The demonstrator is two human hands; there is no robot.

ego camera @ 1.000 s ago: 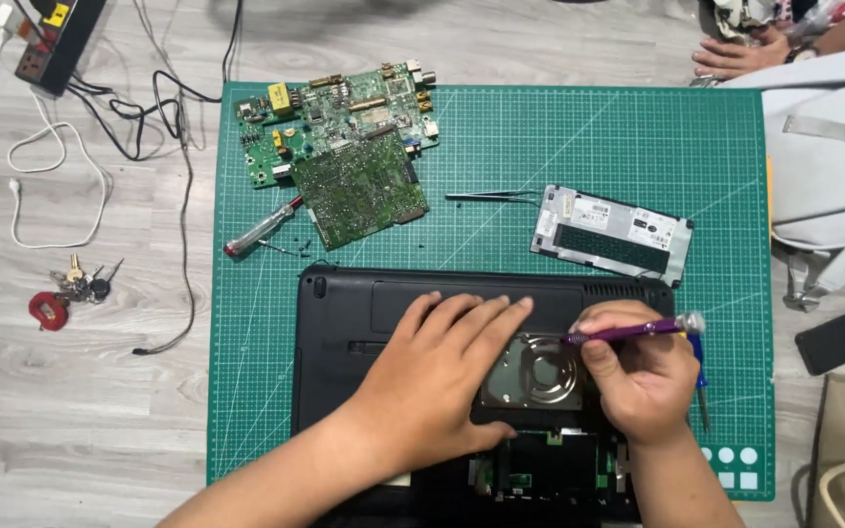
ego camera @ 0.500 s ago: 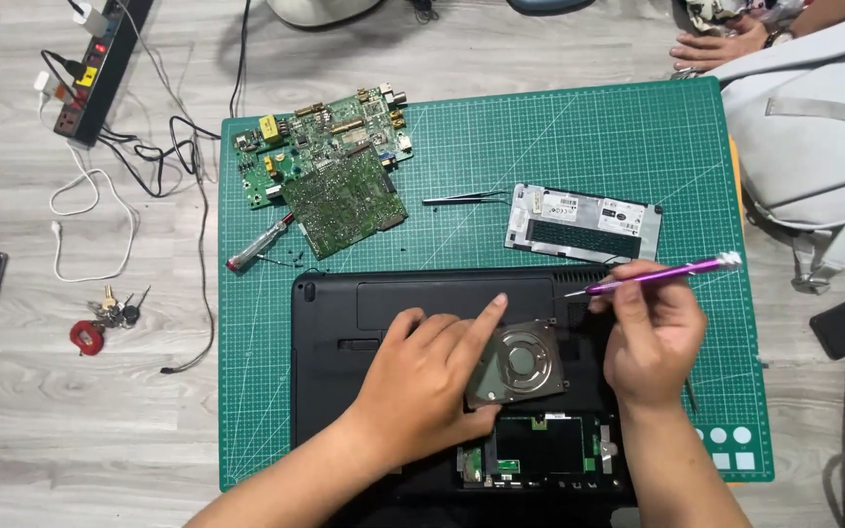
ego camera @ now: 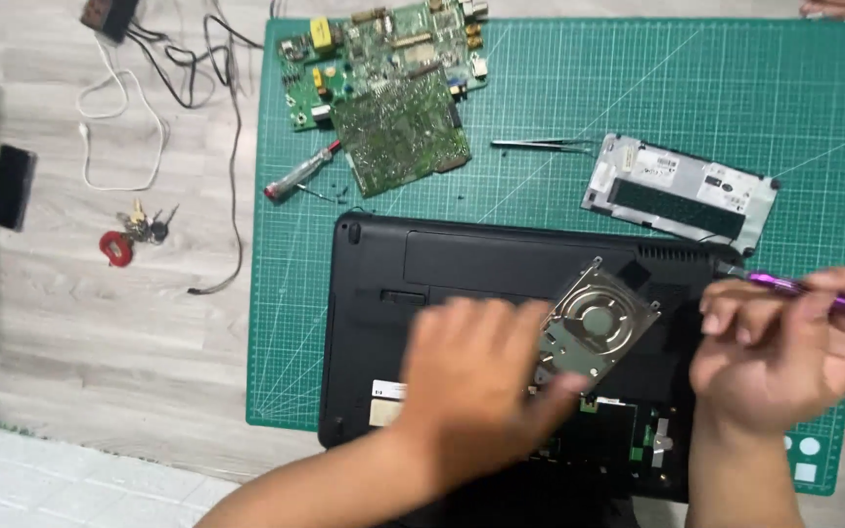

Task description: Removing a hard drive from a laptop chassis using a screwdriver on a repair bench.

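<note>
A black laptop (ego camera: 462, 269) lies bottom-up on a green cutting mat (ego camera: 638, 88). A silver hard drive (ego camera: 594, 323) sits tilted in its open bay. My left hand (ego camera: 476, 386), blurred, rests on the laptop with its fingertips touching the drive's lower left edge. My right hand (ego camera: 779, 352) is at the laptop's right edge and grips a purple screwdriver (ego camera: 814, 296) whose tip points left. Green circuitry (ego camera: 652, 435) shows in an open compartment below the drive.
Two green circuit boards (ego camera: 388, 93) lie at the mat's top left, with a red-handled screwdriver (ego camera: 300, 173) beside them. Tweezers (ego camera: 545, 145) and a silver cover panel (ego camera: 682, 191) lie above the laptop. Cables (ego camera: 178, 108), keys (ego camera: 134, 235) and a black phone (ego camera: 12, 186) are on the floor.
The view has moved closer and shifted right. The hard drive now sits tilted up out of its bay. My left hand slid down to its lower edge; my right hand moved right with the screwdriver.
</note>
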